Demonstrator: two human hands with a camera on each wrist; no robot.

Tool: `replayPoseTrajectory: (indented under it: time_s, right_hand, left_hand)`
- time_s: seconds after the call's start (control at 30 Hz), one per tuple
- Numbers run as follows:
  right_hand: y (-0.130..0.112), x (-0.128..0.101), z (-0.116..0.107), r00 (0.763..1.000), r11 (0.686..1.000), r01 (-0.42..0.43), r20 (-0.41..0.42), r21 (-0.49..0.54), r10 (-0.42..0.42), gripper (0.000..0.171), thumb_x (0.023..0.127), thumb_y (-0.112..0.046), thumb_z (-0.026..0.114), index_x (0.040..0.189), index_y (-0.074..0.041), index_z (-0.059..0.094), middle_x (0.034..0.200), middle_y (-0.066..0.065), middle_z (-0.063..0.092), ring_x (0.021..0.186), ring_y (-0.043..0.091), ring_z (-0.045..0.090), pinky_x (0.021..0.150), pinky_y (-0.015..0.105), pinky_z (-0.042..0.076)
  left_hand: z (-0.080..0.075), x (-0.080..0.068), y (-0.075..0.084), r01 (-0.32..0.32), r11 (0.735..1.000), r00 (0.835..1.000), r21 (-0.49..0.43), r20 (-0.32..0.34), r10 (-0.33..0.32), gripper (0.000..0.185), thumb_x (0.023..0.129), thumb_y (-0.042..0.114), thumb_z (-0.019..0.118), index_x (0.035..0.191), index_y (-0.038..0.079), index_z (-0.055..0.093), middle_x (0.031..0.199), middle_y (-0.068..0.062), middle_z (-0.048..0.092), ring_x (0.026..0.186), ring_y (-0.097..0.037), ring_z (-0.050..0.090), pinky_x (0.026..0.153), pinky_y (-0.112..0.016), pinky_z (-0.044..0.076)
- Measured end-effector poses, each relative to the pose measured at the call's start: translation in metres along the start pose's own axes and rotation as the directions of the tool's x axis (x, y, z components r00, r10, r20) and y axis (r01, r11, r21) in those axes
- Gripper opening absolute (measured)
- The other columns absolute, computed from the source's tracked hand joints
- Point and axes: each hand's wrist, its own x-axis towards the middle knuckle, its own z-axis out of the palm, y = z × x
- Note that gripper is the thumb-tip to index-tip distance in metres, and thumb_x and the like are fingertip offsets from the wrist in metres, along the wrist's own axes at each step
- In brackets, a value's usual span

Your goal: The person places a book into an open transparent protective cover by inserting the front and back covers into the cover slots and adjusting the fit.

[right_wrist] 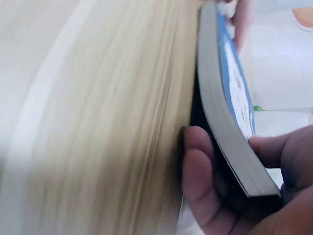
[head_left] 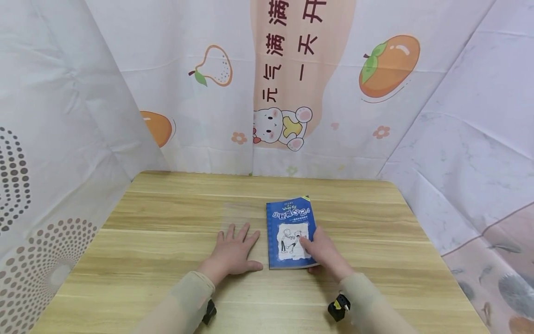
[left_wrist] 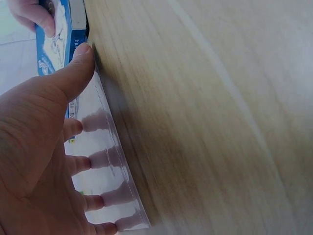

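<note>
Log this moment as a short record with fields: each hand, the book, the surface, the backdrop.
left hand: flat on the table, fingers spread, resting on a clear plastic sleeve
right hand: grips the book's near right corner, thumb under it, fingers on the cover
book: blue paperback with a cartoon cover, closed, near right corner lifted off the table
table: light wood grain
backdrop: white cloth printed with fruit, a bear and Chinese characters
</note>
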Motion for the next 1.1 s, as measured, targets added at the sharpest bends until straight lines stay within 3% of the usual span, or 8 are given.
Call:
replayPoseTrajectory:
  time_s: [0.17, 0.37, 0.73, 0.9, 1.1]
  right_hand:
    - [0.005, 0.004, -0.003, 0.999, 0.971, 0.011, -0.027, -0.241, -0.018, 0.054, 0.101, -0.030, 0.059, 0.136, 0.006, 0.038, 0.095, 0.021, 0.061, 0.051, 0.026, 0.061, 0.040, 0.038, 0.052]
    - [0.007, 0.004, -0.009, 1.000, 0.914, 0.014, -0.016, -0.405, -0.023, 0.062, 0.100, -0.039, 0.059, 0.133, 0.012, 0.043, 0.088, 0.018, 0.061, 0.050, 0.025, 0.060, 0.042, 0.037, 0.050]
    - [0.014, 0.001, -0.026, 1.000, 0.887, -0.006, 0.009, -0.461, 0.011, 0.056, 0.102, -0.043, 0.058, 0.121, 0.009, 0.049, 0.077, 0.016, 0.058, 0.043, 0.026, 0.059, 0.039, 0.037, 0.050]
    - [0.018, 0.000, -0.032, 1.000, 0.885, 0.013, 0.030, -0.465, 0.001, 0.057, 0.103, -0.042, 0.057, 0.121, 0.011, 0.048, 0.079, 0.017, 0.058, 0.044, 0.027, 0.059, 0.040, 0.037, 0.050]
    - [0.024, 0.001, -0.042, 0.999, 0.885, 0.009, 0.046, -0.466, 0.014, 0.060, 0.103, -0.043, 0.057, 0.126, 0.012, 0.045, 0.079, 0.016, 0.058, 0.044, 0.026, 0.059, 0.040, 0.037, 0.050]
  left_hand:
    - [-0.002, -0.001, -0.002, -0.014, 1.000, 1.000, -0.023, 0.010, 0.014, 0.095, 0.085, 0.075, 0.061, 0.161, 0.023, 0.035, 0.168, -0.014, 0.024, 0.149, -0.055, 0.020, 0.113, -0.075, 0.019]
    - [-0.005, -0.003, -0.006, -0.049, 0.998, 0.999, -0.046, 0.008, 0.050, 0.097, 0.086, 0.076, 0.060, 0.161, 0.022, 0.033, 0.168, -0.012, 0.026, 0.148, -0.055, 0.022, 0.112, -0.074, 0.022]
    - [-0.008, -0.006, -0.021, -0.173, 0.982, 0.985, -0.072, -0.012, 0.172, 0.074, 0.096, 0.053, 0.065, 0.155, 0.014, 0.045, 0.166, -0.012, 0.032, 0.148, -0.046, 0.030, 0.115, -0.067, 0.026]
    - [-0.008, -0.009, -0.029, -0.170, 0.984, 0.985, -0.046, -0.029, 0.168, 0.065, 0.096, 0.044, 0.069, 0.150, 0.012, 0.052, 0.163, -0.014, 0.037, 0.146, -0.045, 0.034, 0.113, -0.066, 0.029]
    - [-0.008, -0.012, -0.037, -0.156, 0.988, 0.987, -0.018, -0.041, 0.155, 0.067, 0.095, 0.046, 0.070, 0.151, 0.014, 0.051, 0.163, -0.013, 0.037, 0.144, -0.044, 0.035, 0.112, -0.065, 0.030]
